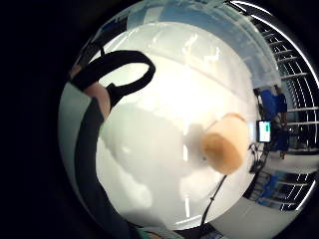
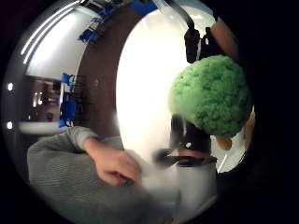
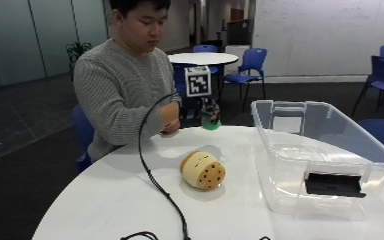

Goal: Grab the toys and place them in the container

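Observation:
In the outside view my gloved right hand (image 3: 200,111) is raised just above the far edge of the white round table (image 3: 105,200), its fingers curled round a fuzzy green toy (image 3: 210,123). That green toy (image 2: 211,95) fills much of the thumb side palm view. A tan round plush toy with dark spots (image 3: 202,170) lies on its side mid-table, apart from the hand; the same tan toy (image 1: 225,144) shows on the tabletop in the little finger side view. A clear plastic container (image 3: 292,165) stands on the table's right side, with a dark label on its front wall.
A black cable (image 3: 153,182) runs from the hand across the table to the near edge. My bare left hand (image 2: 114,165) rests by my grey sweater at the table's edge. Blue chairs (image 3: 245,65) and another round table stand behind.

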